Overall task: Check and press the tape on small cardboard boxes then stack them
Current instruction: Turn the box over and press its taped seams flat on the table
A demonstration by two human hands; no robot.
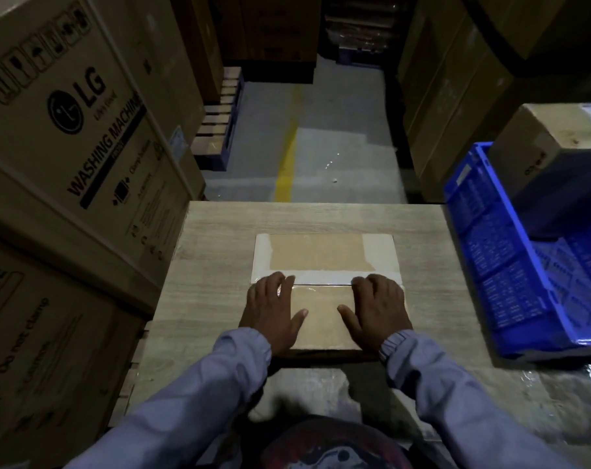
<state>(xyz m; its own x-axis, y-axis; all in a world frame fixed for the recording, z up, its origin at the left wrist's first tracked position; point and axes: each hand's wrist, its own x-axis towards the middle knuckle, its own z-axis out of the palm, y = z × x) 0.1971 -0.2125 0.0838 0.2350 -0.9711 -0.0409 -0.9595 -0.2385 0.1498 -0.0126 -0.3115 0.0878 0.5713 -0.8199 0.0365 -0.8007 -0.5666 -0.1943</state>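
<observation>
A small flat cardboard box (323, 257) lies on the wooden table (219, 245), with pale tape (321, 277) across its middle seam and along both short ends. My left hand (274, 316) lies flat on the box's near left part, fingertips at the tape strip. My right hand (377, 313) lies flat on the near right part, fingertips also at the strip. Both thumbs point inward over the near flap. Neither hand curls round anything.
A blue plastic crate (497, 265) stands on the table's right side, with a cardboard box (551, 143) behind it. Large washing-machine cartons (67, 130) are stacked close on the left. Beyond the table runs a grey floor (338, 130) with a yellow line between more cartons.
</observation>
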